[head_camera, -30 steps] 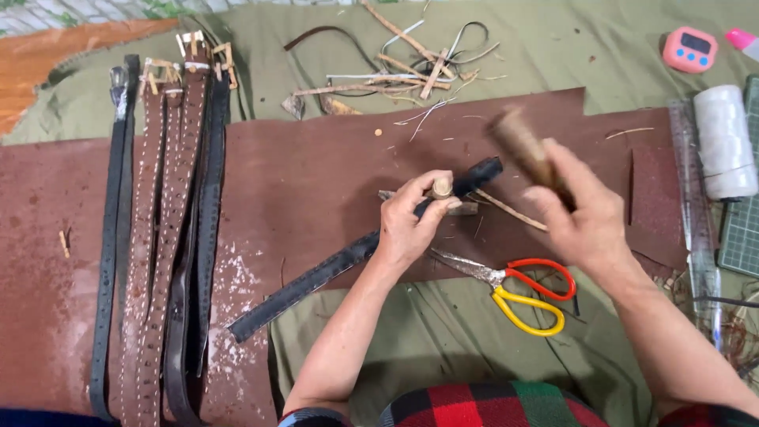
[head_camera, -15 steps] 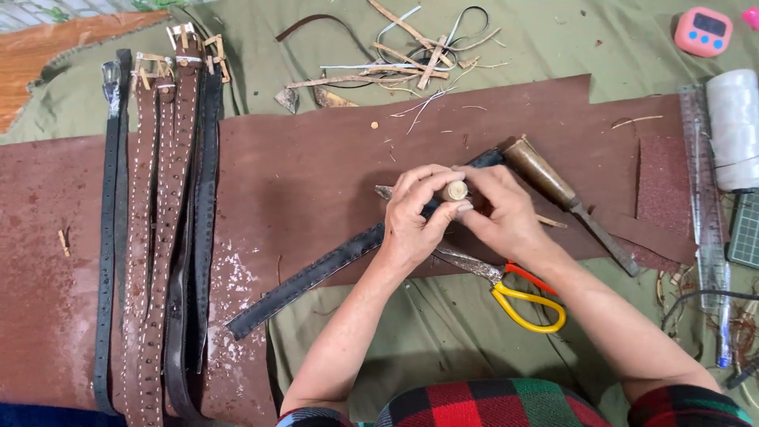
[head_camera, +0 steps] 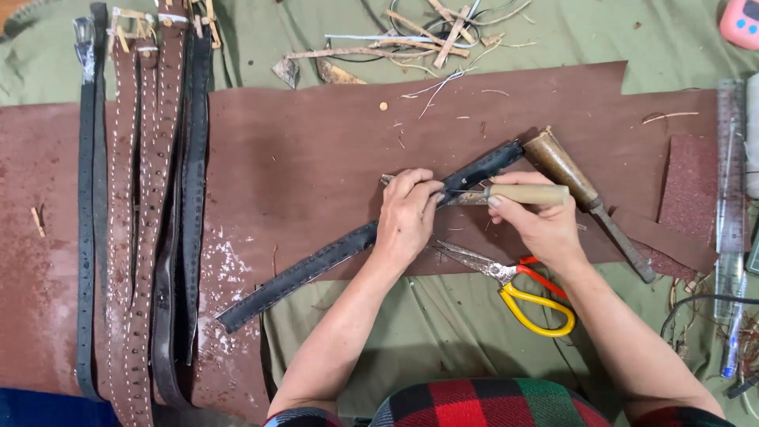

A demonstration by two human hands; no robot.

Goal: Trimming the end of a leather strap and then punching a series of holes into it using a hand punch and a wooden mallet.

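A long black leather strap (head_camera: 316, 265) lies slantwise on a brown leather sheet (head_camera: 316, 142). My left hand (head_camera: 407, 213) presses down on the strap near its middle. My right hand (head_camera: 538, 221) holds a small tool with a pale wooden handle (head_camera: 528, 194), lying level, its thin metal tip reaching the strap by my left fingers. A mallet-like tool with a brown wooden head and metal shaft (head_camera: 585, 194) lies on the sheet just right of my right hand.
Scissors with red and yellow handles (head_camera: 526, 292) lie below my hands on green cloth (head_camera: 443, 332). Several leather belts (head_camera: 150, 205) lie side by side at the left. Leather scraps and cords (head_camera: 419, 35) lie at the top. A clear ruler (head_camera: 729, 182) runs along the right.
My right hand held the brown mallet-like tool raised, then set it down on the sheet. It now grips the pale-handled tool, laid level at the strap. My left hand stayed on the strap.
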